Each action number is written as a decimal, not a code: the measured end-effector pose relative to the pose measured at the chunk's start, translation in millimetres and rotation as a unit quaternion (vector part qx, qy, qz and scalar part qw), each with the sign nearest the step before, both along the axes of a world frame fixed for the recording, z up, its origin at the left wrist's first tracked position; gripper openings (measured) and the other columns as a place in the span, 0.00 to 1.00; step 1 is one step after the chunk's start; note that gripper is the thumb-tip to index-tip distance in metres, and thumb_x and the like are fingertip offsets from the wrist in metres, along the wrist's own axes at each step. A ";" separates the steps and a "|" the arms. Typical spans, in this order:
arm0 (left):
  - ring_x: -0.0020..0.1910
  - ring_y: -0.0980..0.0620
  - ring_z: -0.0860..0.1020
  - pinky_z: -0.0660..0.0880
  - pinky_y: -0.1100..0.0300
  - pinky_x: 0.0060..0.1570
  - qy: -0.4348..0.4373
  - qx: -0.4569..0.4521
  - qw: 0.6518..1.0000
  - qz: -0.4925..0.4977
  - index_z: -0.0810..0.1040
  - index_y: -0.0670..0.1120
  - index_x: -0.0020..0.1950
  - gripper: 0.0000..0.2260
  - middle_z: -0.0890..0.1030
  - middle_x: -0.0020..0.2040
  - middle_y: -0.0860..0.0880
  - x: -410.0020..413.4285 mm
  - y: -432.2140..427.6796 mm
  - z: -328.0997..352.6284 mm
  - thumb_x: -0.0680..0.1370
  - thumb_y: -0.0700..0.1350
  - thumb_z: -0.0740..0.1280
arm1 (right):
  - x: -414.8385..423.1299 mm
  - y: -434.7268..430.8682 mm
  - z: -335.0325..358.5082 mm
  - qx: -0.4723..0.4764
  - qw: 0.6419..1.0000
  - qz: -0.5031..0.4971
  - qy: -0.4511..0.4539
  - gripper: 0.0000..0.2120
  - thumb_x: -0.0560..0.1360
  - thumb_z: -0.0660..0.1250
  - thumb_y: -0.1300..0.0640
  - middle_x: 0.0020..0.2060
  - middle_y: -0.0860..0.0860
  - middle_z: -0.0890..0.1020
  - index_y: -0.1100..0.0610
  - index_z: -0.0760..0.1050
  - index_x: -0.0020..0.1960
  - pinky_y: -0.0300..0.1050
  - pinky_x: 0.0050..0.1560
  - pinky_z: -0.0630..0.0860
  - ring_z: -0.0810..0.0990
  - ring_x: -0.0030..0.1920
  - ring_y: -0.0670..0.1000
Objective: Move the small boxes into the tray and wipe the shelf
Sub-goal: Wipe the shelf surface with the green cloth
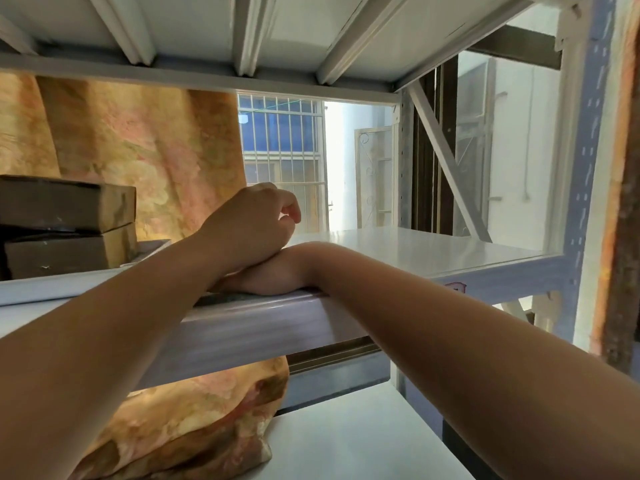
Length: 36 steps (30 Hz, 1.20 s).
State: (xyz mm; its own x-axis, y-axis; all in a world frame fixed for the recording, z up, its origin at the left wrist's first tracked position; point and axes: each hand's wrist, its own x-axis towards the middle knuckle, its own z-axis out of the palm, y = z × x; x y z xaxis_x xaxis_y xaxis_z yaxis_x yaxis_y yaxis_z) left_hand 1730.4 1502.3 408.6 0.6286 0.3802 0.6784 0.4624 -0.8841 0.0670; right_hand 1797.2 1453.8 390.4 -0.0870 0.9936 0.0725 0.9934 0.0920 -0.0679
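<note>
Two brown cardboard boxes are stacked at the left end of the white shelf [415,251], the upper box [65,202] on the lower box [69,254]. My left hand [252,220] hovers above the shelf's middle with its fingers curled into a loose fist, and nothing shows in it. My right hand [266,277] lies flat on the shelf's front edge, right under my left wrist. Its fingers are hidden behind my left forearm. A thin dark strip [221,298] shows under that hand; I cannot tell what it is. Both hands are well right of the boxes.
A flat white piece [152,247] lies beside the lower box. A patterned orange curtain [138,150] hangs behind the shelf and bunches on the lower shelf [346,445]. The upper shelf's ribbed underside [242,29] is close overhead. A grey perforated upright [585,168] stands at right.
</note>
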 end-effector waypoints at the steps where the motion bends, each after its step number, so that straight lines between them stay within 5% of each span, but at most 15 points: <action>1: 0.49 0.54 0.70 0.64 0.62 0.49 0.010 0.002 1.000 0.002 0.80 0.48 0.51 0.10 0.71 0.47 0.52 4.1 0.3 -0.7 0.77 0.41 0.60 | 8.1 5.6 -2.4 -0.019 1.000 0.013 0.003 0.23 0.83 0.50 0.53 0.75 0.54 0.59 0.57 0.54 0.77 0.36 0.68 0.49 0.56 0.75 0.52; 6: 0.48 0.54 0.71 0.65 0.61 0.47 0.066 0.027 0.997 0.015 0.79 0.49 0.52 0.09 0.71 0.48 0.53 18.8 2.0 -7.6 0.77 0.44 0.60 | 61.2 6.6 -0.2 -0.101 0.991 -0.020 0.088 0.27 0.81 0.47 0.41 0.73 0.53 0.65 0.52 0.54 0.77 0.53 0.75 0.56 0.63 0.72 0.52; 10: 0.49 0.54 0.74 0.69 0.63 0.46 0.116 0.039 0.992 0.012 0.79 0.50 0.56 0.09 0.75 0.51 0.52 15.7 2.5 -17.1 0.78 0.45 0.62 | 115.1 -7.0 3.1 -0.123 0.982 -0.120 0.081 0.29 0.77 0.44 0.32 0.76 0.49 0.58 0.38 0.51 0.76 0.59 0.73 0.53 0.59 0.75 0.55; 16: 0.50 0.54 0.76 0.67 0.65 0.45 0.143 0.039 0.989 0.019 0.79 0.49 0.57 0.09 0.79 0.56 0.51 9.8 7.0 -21.8 0.78 0.46 0.62 | 181.0 -22.6 4.6 -0.104 0.958 -0.263 0.054 0.41 0.65 0.45 0.22 0.76 0.51 0.60 0.36 0.54 0.74 0.62 0.72 0.54 0.61 0.73 0.58; 22: 0.49 0.56 0.75 0.66 0.68 0.41 0.125 -0.008 0.992 0.006 0.79 0.50 0.53 0.08 0.79 0.52 0.54 3.8 16.7 -17.2 0.78 0.45 0.62 | 206.5 -32.3 9.0 -0.112 0.924 -0.363 0.041 0.31 0.77 0.45 0.33 0.75 0.55 0.61 0.46 0.57 0.76 0.57 0.72 0.54 0.61 0.73 0.59; 26: 0.49 0.57 0.76 0.63 0.76 0.37 0.121 -0.008 0.993 -0.005 0.79 0.50 0.55 0.08 0.78 0.49 0.56 4.4 18.7 -18.1 0.78 0.45 0.62 | 212.5 -22.9 10.2 -0.086 0.902 -0.423 0.030 0.35 0.77 0.46 0.33 0.75 0.56 0.60 0.53 0.56 0.77 0.55 0.72 0.55 0.61 0.73 0.58; 30: 0.50 0.56 0.77 0.68 0.68 0.44 0.139 -0.002 0.990 -0.018 0.79 0.49 0.55 0.09 0.81 0.54 0.53 6.5 21.3 -19.2 0.78 0.44 0.63 | 205.7 -21.0 10.2 -0.075 0.903 -0.423 0.012 0.27 0.83 0.44 0.46 0.75 0.57 0.60 0.60 0.55 0.76 0.48 0.71 0.56 0.60 0.74 0.57; 36: 0.50 0.55 0.78 0.68 0.66 0.47 0.142 0.004 0.989 -0.029 0.79 0.49 0.57 0.09 0.82 0.55 0.52 8.3 21.4 -21.6 0.77 0.44 0.64 | 214.5 -31.7 7.1 0.007 0.903 -0.428 0.029 0.39 0.75 0.45 0.31 0.76 0.56 0.57 0.54 0.55 0.77 0.59 0.75 0.51 0.56 0.76 0.59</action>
